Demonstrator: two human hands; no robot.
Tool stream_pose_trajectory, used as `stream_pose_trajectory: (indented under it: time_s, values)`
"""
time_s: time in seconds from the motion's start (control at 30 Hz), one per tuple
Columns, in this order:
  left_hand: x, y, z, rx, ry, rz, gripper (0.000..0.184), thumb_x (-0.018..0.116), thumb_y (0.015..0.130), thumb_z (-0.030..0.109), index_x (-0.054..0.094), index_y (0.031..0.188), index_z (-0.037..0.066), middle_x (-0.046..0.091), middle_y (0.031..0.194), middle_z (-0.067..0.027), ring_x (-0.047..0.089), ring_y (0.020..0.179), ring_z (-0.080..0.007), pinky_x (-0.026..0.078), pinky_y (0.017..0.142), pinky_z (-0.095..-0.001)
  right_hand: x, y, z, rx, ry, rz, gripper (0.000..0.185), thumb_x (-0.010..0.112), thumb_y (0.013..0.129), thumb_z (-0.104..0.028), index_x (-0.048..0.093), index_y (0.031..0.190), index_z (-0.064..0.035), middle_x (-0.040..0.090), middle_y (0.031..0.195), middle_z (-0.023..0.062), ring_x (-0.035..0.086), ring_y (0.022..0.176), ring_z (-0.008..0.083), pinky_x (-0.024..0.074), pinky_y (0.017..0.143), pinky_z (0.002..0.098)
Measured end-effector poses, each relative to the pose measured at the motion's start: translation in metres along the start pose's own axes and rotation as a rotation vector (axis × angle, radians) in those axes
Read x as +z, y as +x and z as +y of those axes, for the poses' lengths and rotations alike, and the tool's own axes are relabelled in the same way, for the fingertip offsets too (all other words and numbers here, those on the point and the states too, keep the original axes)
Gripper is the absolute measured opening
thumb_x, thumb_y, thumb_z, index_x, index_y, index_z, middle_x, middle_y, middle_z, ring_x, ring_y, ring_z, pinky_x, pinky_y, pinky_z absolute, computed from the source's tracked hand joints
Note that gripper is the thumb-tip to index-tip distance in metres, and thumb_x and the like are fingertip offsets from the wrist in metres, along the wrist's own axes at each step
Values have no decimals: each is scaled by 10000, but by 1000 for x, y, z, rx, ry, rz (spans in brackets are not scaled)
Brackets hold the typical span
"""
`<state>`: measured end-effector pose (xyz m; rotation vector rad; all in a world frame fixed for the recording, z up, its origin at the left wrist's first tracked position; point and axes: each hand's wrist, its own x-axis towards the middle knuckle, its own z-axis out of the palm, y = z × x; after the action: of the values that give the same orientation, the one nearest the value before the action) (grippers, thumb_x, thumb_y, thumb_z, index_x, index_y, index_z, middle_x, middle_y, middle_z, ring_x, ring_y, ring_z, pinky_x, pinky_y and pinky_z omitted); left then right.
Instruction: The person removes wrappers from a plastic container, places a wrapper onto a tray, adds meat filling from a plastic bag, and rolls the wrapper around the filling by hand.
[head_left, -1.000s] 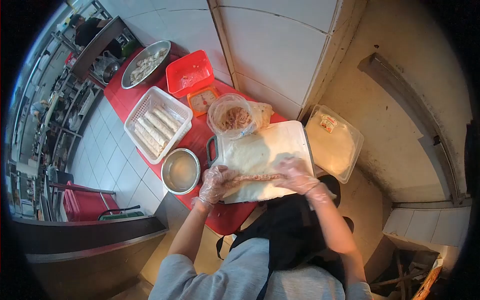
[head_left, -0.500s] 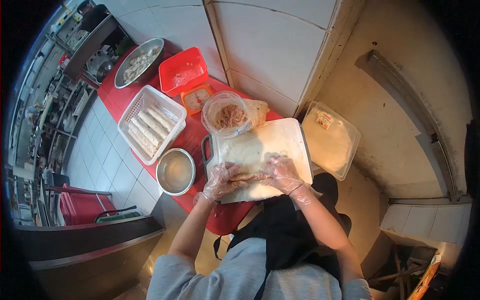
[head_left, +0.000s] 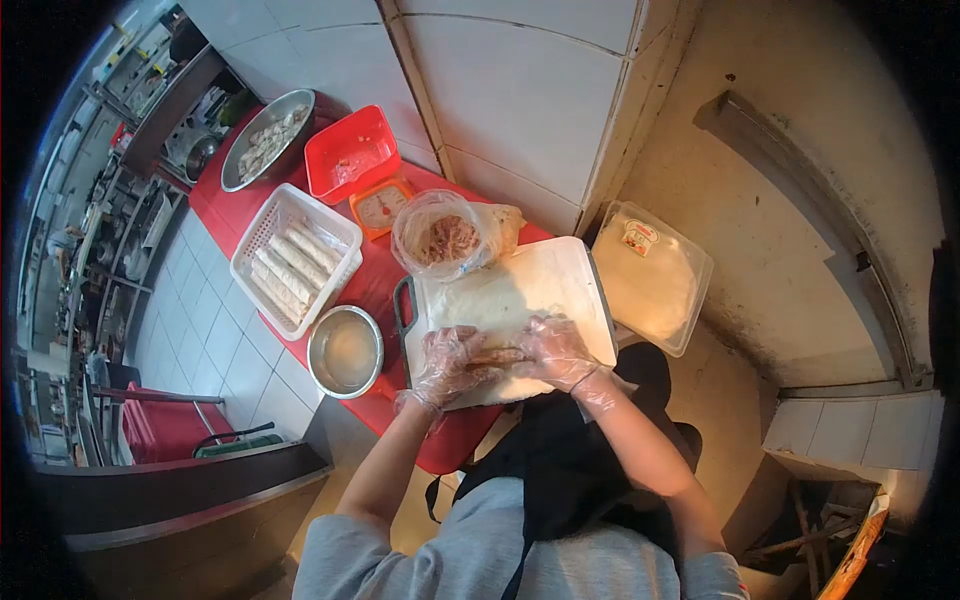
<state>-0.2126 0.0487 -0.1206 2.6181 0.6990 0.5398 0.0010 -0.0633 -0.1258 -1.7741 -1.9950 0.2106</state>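
Note:
Both my hands wear clear plastic gloves and work over a white cutting board (head_left: 560,270) with a dark edge and handle. A thin pale wrapper sheet seems to lie on it. My left hand (head_left: 452,362) curls its fingers around the left end of a long brownish strip of meat filling (head_left: 497,356). On the other end, my right hand (head_left: 552,352) is closed in the same way. Only a short middle piece of the strip shows between them. Just behind the board stands a clear plastic bag of minced filling (head_left: 445,240).
On the red table (head_left: 440,440) are a white basket (head_left: 345,265) of pale rolls, a metal bowl (head_left: 345,350) of cloudy liquid, an orange scale (head_left: 382,207), a red tub (head_left: 350,155) and a larger metal bowl (head_left: 265,140). A lidded plastic box (head_left: 650,275) sits at right.
My hands have come closer together along the strip of filling, so less of it shows between them. The whole view has shifted slightly.

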Motion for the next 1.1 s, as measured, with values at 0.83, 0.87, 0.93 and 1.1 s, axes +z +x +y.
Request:
stream_pose_trajectory:
  time_s: [0.83, 0.87, 0.93, 1.1]
  values:
    - [48, 43, 49, 119, -7, -33, 254, 769, 692, 267, 751, 930, 178, 684, 916, -57, 615, 887, -291, 401, 829, -462, -47, -41, 36, 97, 150, 57, 412, 834, 613, -266, 737, 1001, -171, 608, 946, 57, 607, 922, 287, 483, 820, 416]
    - [49, 44, 51, 150, -49, -63, 271, 760, 711, 276, 745, 956, 162, 683, 929, -66, 615, 898, -293, 399, 841, -469, -45, -44, 42, 95, 144, 31, 416, 832, 614, -266, 734, 1008, -173, 610, 950, 57, 608, 922, 288, 483, 820, 417]
    - [50, 45, 54, 206, -134, -125, 308, 740, 749, 294, 732, 1009, 131, 682, 955, -85, 616, 921, -295, 396, 864, -483, -41, -48, 52, 90, 136, -23, 426, 830, 617, -265, 729, 1021, -177, 614, 959, 59, 611, 923, 291, 484, 820, 419]
    - [58, 54, 82, 90, 95, -178, 561, 714, 795, 341, 584, 1291, 116, 675, 1014, -87, 604, 1002, -284, 359, 962, -499, -43, -59, 52, 136, 73, 66, 395, 817, 633, -227, 730, 1014, -166, 622, 966, 59, 618, 922, 287, 489, 809, 417]
